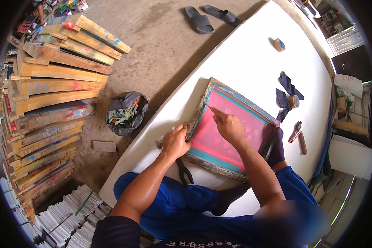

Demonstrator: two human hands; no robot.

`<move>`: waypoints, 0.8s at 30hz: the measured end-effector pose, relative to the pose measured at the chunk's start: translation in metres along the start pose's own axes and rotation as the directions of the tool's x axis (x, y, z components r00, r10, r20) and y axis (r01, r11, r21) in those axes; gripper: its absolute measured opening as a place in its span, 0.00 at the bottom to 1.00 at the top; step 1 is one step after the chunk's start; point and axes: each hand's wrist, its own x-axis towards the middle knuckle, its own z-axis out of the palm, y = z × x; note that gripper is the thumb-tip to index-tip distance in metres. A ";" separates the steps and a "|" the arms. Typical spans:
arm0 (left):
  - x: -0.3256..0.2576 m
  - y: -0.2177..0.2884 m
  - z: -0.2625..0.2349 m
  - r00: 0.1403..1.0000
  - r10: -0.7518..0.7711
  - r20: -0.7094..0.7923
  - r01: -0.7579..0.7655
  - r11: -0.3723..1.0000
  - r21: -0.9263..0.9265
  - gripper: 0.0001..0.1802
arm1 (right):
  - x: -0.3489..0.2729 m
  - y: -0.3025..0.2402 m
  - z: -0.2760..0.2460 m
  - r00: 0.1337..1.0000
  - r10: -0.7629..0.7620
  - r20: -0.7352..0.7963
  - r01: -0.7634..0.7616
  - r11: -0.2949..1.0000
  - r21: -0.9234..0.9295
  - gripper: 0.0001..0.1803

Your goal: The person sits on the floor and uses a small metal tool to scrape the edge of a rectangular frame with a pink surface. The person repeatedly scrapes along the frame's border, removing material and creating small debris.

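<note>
A screen printing frame [235,161] with worn, paint-stained wooden sides lies tilted across my lap and the white surface. Its pink mesh [206,136] is bordered by teal strips and carries rows of pale round marks. My left hand [176,141] is closed on the frame's left side near the lower corner. Over the mesh, my right hand [228,125] is closed, its fingertips at the upper left inner edge. A thin dark tip shows at those fingers; what it belongs to is too small to make out. Dark-handled pliers [185,171] lie beside my left wrist.
On the white surface [252,53] are two tape rolls [279,44], dark cloth strips [291,86] and red-handled pliers [295,131]. Stacked wooden frames [62,87] line the left, near a black bag of scraps [128,113]. Sandals [199,20] lie on the floor.
</note>
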 end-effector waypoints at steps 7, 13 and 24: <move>0.000 0.000 0.002 1.000 0.008 -0.017 -0.009 1.000 -0.009 0.31 | 0.005 -0.004 -0.009 0.997 -0.005 0.075 0.012 0.995 -0.094 0.21; -0.002 -0.004 0.007 0.994 0.071 -0.087 -0.070 0.997 0.014 0.30 | 0.009 -0.024 -0.014 0.989 0.032 0.147 0.012 0.957 -0.290 0.22; 0.001 -0.004 0.009 0.988 0.110 -0.106 -0.108 0.994 0.021 0.26 | 0.010 -0.006 -0.008 0.990 0.048 0.134 -0.057 0.996 0.065 0.22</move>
